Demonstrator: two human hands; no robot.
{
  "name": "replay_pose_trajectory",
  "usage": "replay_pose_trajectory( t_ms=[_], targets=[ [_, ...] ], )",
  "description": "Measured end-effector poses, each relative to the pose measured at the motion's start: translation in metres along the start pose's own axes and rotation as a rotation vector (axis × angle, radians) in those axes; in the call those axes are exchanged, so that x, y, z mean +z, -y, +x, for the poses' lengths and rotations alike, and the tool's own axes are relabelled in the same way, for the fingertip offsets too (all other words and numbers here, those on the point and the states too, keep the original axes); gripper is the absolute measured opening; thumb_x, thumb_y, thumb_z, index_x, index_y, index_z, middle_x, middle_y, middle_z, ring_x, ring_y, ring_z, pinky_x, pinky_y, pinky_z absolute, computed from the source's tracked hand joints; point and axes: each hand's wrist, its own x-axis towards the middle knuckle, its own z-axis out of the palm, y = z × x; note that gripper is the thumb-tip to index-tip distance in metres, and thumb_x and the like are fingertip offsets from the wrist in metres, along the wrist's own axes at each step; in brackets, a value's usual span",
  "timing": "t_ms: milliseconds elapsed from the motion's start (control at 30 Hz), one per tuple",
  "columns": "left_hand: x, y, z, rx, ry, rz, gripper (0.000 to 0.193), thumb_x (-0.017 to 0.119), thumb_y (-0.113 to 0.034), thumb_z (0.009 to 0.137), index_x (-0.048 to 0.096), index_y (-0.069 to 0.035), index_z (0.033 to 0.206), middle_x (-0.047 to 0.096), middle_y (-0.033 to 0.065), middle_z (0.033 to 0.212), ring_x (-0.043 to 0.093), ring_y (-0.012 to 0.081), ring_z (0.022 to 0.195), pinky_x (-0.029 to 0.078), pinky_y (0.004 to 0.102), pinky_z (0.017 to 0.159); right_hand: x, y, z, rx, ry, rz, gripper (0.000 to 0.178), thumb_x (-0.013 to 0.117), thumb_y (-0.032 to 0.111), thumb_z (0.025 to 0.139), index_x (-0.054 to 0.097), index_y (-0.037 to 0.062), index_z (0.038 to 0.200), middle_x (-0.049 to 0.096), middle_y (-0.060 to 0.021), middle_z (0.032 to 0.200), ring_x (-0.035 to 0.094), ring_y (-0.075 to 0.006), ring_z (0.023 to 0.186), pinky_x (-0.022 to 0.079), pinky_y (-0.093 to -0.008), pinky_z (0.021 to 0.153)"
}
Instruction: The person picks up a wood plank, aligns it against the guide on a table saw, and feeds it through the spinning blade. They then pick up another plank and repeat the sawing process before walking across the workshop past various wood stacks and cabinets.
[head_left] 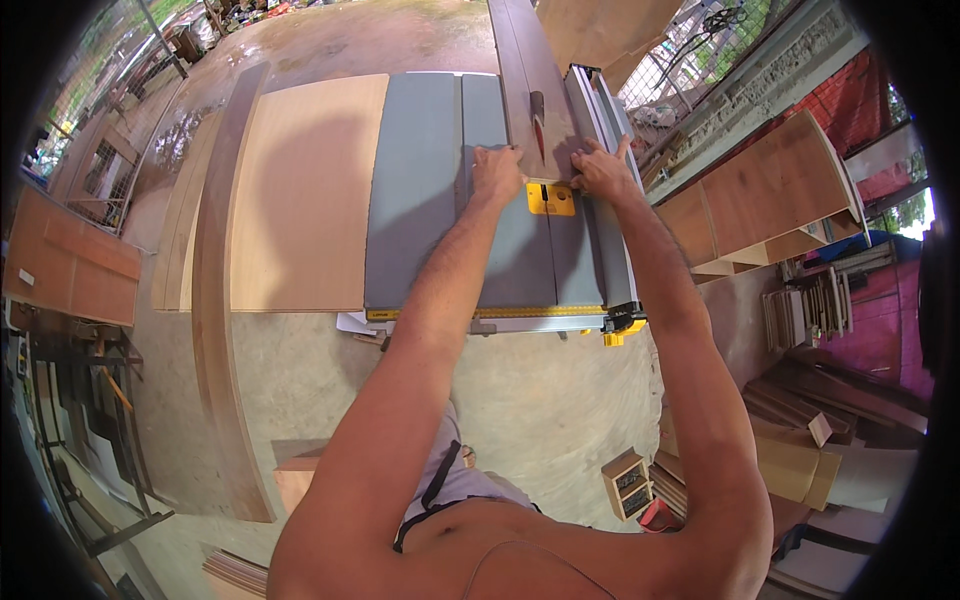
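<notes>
A long brown wooden board (pixel 515 65) lies on the grey table saw (pixel 415 200) and runs away from me past its far edge. My left hand (pixel 497 172) is closed on the left corner of the board's near end. At the right corner, beside the rip fence (pixel 607 160), my right hand (pixel 605 170) grips the board with its thumb raised. Between my hands, the saw blade (pixel 539 128) stands up through the board, with a dark upright piece just behind it. The yellow throat plate (pixel 550 200) shows just nearer than the board's end.
A pale plywood panel (pixel 300 200) adjoins the saw's left side. Left of it a long plank (pixel 215 250) extends toward me. A wooden cabinet (pixel 765 195) stands to the right. A small box with compartments (pixel 628 484) sits on the concrete floor (pixel 540 400), near stacked boards.
</notes>
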Motion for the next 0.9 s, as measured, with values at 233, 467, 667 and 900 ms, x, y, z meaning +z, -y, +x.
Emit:
replay_pose_trajectory(
  t_ms=[233, 467, 667, 900],
  targets=[
    [0.001, 0.001, 0.005, -0.009, 0.006, 0.010, 0.045, 0.082, -0.020, 0.088, 0.069, -0.017, 0.131, 0.070, -0.0009, 0.133, 0.053, 0.0423, 0.127, 0.051, 0.0526, 0.110, 0.005, -0.002, 0.002, -0.002, -0.041, -0.030, 0.048, 0.072, 0.041, 0.096, 0.068, 0.0144, 0.135, 0.067, 0.0005, 0.143, 0.040, -0.0208, 0.153, 0.011, -0.0915, 0.112],
    [0.002, 0.001, 0.007, 0.012, -0.054, -0.012, 0.047, 0.082, -0.020, 0.088, 0.068, -0.018, 0.133, 0.070, -0.0002, 0.134, 0.054, 0.0431, 0.127, 0.052, 0.0526, 0.109, -0.002, -0.001, 0.007, 0.012, 0.004, -0.032, 0.048, 0.071, 0.041, 0.097, 0.068, 0.0145, 0.137, 0.066, 0.0011, 0.144, 0.039, -0.0199, 0.153, 0.011, -0.0911, 0.113],
    [0.000, 0.001, 0.014, -0.015, 0.008, 0.039, 0.053, 0.084, -0.023, 0.087, 0.068, -0.020, 0.138, 0.068, -0.0001, 0.139, 0.056, 0.0426, 0.128, 0.053, 0.0515, 0.109, -0.005, -0.001, 0.009, 0.015, 0.018, -0.032, 0.049, 0.070, 0.042, 0.097, 0.067, 0.0146, 0.138, 0.065, 0.0009, 0.144, 0.037, -0.0194, 0.154, 0.012, -0.0897, 0.115],
    [0.002, 0.002, 0.020, -0.047, 0.022, 0.019, 0.057, 0.084, -0.024, 0.087, 0.067, -0.022, 0.141, 0.064, -0.0009, 0.147, 0.054, 0.0394, 0.132, 0.052, 0.0509, 0.111, -0.002, -0.005, 0.017, 0.003, 0.057, -0.043, 0.054, 0.069, 0.044, 0.098, 0.062, 0.0143, 0.142, 0.061, 0.0007, 0.150, 0.036, -0.0200, 0.155, 0.014, -0.0912, 0.112]
  ],
)
